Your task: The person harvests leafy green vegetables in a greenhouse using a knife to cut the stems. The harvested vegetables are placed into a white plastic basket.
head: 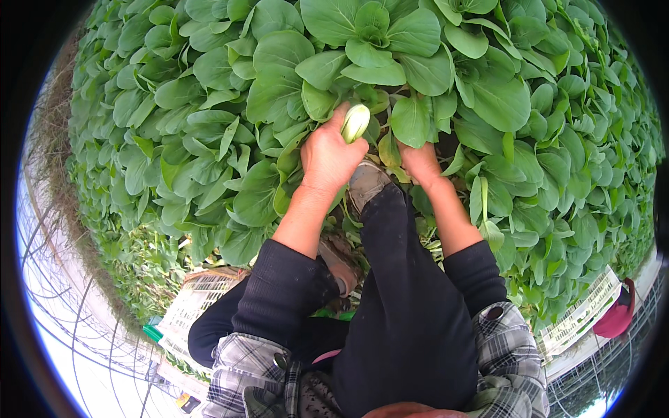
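My left hand [332,154] is closed around a small bok choy, whose pale whitish-green base [356,123] sticks up beside the thumb. Its leaves are mostly hidden below the hand. Low among the plants, my right hand [418,161] reaches in under the green leaf [410,121] of a standing bok choy. Leaves cover its fingers, so I cannot tell what they touch or hold. A yellowing leaf [389,150] hangs between the two hands. Just beyond them grows a large bok choy head [372,36] with broad, open leaves.
Dense bok choy rows [172,120] spread ahead and to both sides. My shoe [366,184] stands close below my hands. Behind me are a white plastic crate [196,300] at left and another white crate [577,316] at right, near a dark red item [612,316]. Wire mesh [86,318] lines the left edge.
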`<state>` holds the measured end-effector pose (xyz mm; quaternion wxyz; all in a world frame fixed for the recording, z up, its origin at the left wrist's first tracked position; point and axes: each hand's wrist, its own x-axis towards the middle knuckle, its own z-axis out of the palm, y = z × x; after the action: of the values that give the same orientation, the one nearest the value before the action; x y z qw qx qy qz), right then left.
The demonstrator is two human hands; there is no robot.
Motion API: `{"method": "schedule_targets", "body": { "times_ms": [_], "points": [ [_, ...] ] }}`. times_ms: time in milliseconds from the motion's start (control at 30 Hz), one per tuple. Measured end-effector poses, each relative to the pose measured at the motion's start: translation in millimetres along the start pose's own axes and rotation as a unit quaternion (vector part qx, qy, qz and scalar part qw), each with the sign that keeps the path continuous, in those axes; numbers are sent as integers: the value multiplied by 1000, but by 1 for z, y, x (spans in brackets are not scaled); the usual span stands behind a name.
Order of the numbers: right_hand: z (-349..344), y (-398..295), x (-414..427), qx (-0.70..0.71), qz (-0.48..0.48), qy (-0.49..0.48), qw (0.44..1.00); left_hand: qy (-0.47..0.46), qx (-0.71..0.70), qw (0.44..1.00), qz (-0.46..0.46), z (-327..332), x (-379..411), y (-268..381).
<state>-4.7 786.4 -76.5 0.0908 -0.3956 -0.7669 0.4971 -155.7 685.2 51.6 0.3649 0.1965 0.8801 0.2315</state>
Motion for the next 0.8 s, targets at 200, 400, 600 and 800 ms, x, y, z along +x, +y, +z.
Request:
{"method": "schedule_targets", "body": {
  "times_ms": [200, 400, 600, 800],
  "points": [
    [-2, -17, 7, -20, -18, -4, 1000, 14, -2, 1000, 20, 1, 0, -5],
    [3, -24, 29, -212, -98, -23, 972, 32, -20, 999, 22, 7, 2, -15],
    [-12, -31, 19, -119, 2, -154, 981, 55, -137, 989, 11, 11, 0, -25],
    [5, -17, -11, 165, 165, -33, 972, -13, -431, 902, -18, -12, -17, -20]
  ]
}}
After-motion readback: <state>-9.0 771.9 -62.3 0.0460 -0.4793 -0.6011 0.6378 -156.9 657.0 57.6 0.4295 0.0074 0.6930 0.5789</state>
